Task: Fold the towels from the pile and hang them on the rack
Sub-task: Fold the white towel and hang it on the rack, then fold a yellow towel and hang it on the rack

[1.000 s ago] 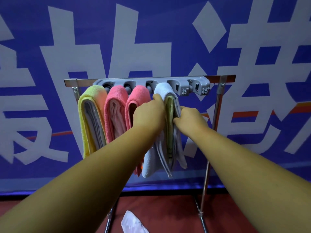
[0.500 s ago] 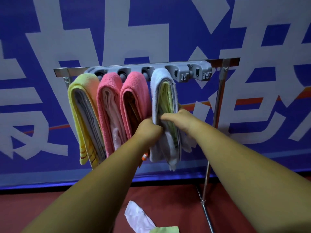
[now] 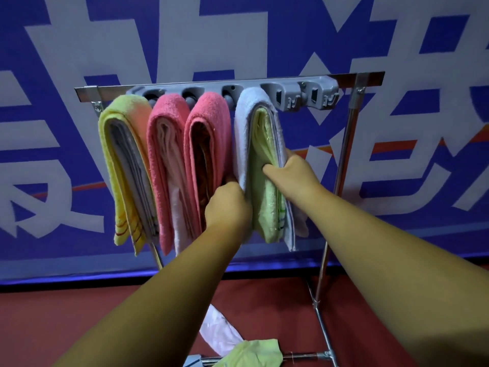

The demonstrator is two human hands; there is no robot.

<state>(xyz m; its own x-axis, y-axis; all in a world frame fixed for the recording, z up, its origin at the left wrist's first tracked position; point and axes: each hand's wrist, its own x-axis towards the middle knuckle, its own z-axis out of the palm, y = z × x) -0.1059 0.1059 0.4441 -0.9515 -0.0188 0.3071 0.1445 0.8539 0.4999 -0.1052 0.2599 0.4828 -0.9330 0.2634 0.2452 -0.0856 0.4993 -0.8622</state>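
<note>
Blue banner (image 3: 79,49) with huge white characters filled the background behind a metal rack (image 3: 348,144). Four folded bundles hung side by side from its top bar: a yellow towel (image 3: 119,144), a pink towel (image 3: 164,154), a darker pink towel (image 3: 211,133) and a white towel (image 3: 244,133) wrapped over a green towel (image 3: 262,154). The left hand (image 3: 227,207) had its fingers curled round the white towel's left edge. The right hand (image 3: 293,176) pinched its right layers. Loose towels (image 3: 248,353) lay on the red floor (image 3: 79,327) below.

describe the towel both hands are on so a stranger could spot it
Against the blue banner stands a metal rack with four folded bundles hanging in a row. The white towel hangs furthest right, gripped by the left hand and right hand. Unlike the yellow towel and two pink towels beside it, it is pale and wraps a light green towel.
</note>
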